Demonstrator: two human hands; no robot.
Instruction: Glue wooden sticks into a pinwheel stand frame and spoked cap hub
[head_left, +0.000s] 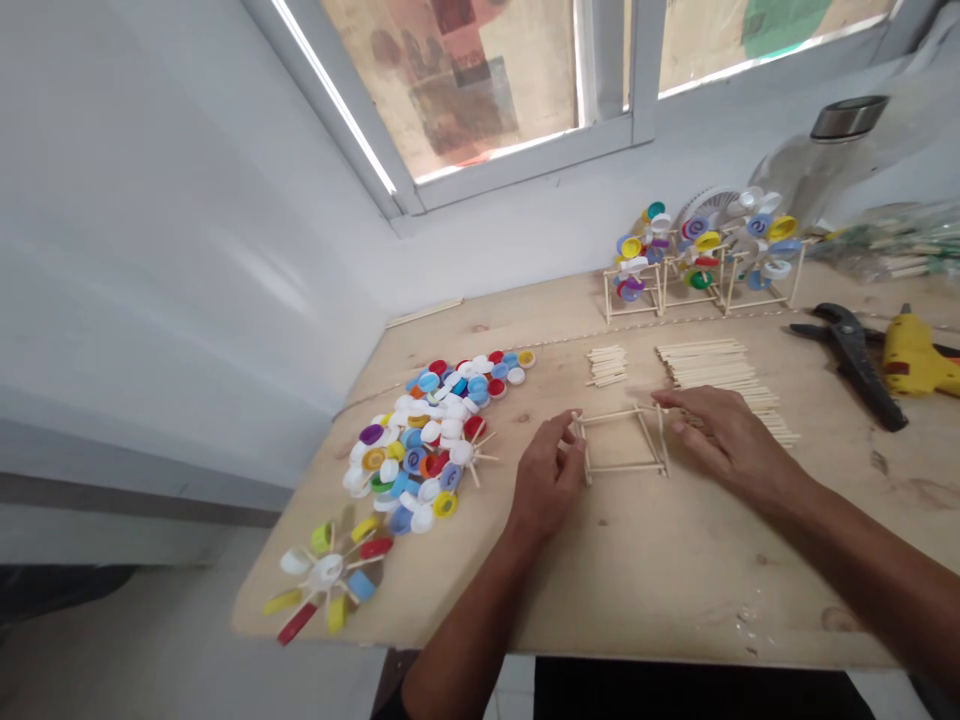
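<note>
While our left grip (550, 472) is holding the stick frame (624, 467) on the tabletop (637, 570) and our right grip (712, 430) is touching its right end, pinch unclear, we should be keeping corners square.

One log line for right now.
left hand: at left end of stick frame; right hand: at its right end; loose sticks: beyond right hand; caps: left; glue gun: right
</note>
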